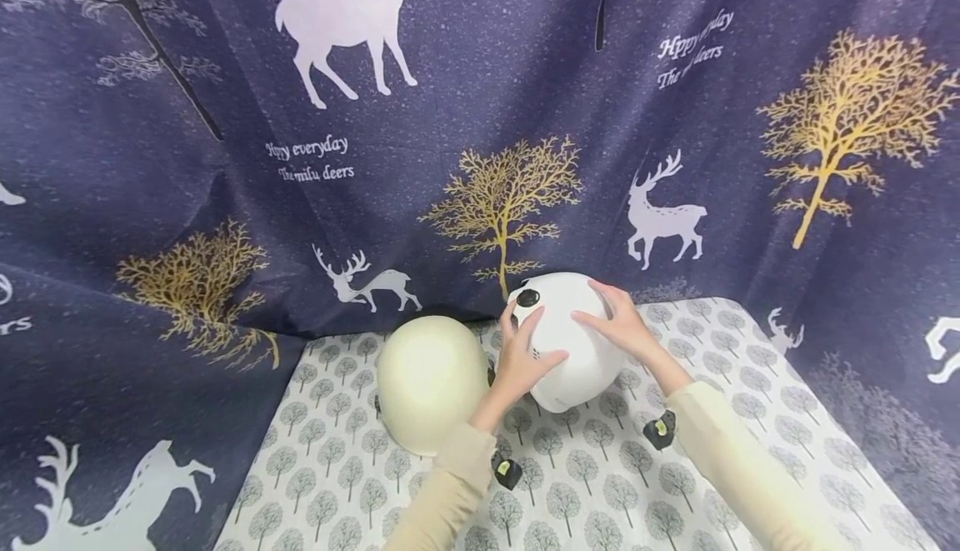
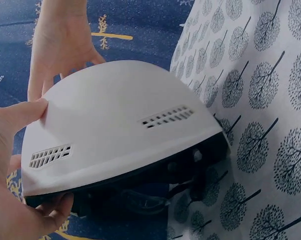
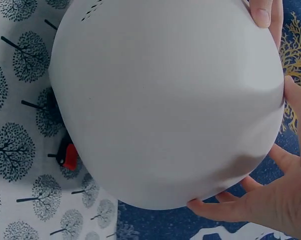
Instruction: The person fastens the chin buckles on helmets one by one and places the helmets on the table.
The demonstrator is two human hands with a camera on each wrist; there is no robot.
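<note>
A white helmet point(image 1: 577, 343) is held tilted between both hands. My left hand point(image 1: 525, 359) grips its rim, thumb on the shell and fingers curled under the dark edge, as the left wrist view shows. The right hand point(image 1: 626, 326) holds the opposite side with thumb and fingers spread round the smooth shell point(image 3: 165, 110). Two vent grilles and dark inner straps point(image 2: 195, 175) show in the left wrist view. A round black piece point(image 1: 528, 298) sits near the helmet's upper left. Beside it on the table, to the left, a cream helmet point(image 1: 427, 384) rests dome up.
The table wears a white cloth point(image 1: 585, 484) printed with grey trees. Behind it hangs a dark blue curtain point(image 1: 480, 101) with deer and golden trees. A red and black buckle point(image 3: 68, 155) shows beside the white helmet. Small black devices point(image 1: 507, 471) are at both wrists.
</note>
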